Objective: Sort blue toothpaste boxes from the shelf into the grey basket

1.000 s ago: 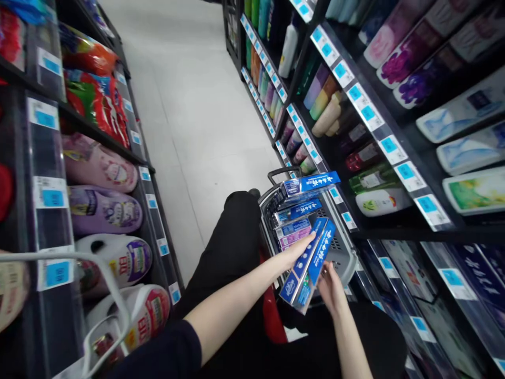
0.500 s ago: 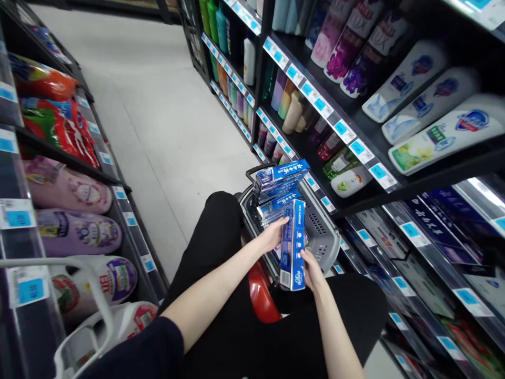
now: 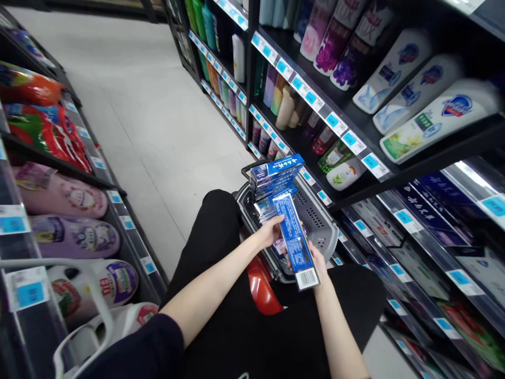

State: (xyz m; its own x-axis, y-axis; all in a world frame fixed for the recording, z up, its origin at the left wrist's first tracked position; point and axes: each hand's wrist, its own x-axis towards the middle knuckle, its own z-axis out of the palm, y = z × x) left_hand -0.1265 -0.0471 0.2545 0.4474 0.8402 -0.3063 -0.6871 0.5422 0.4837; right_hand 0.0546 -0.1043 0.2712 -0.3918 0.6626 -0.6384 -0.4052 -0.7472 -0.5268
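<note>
Since half a second ago the blue box [image 3: 295, 241] has been tilted flatter, its barcode end now toward the camera, held above the basket [image 3: 321, 231] near its front rim. It looks freshly lifted out. Left hand [image 3: 271, 234] and right hand [image 3: 315, 260] fingers are curled around it.

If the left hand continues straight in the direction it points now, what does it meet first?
The left hand already touches the blue toothpaste box. Past it, probably the grey basket wall; depth is unclear.
</note>
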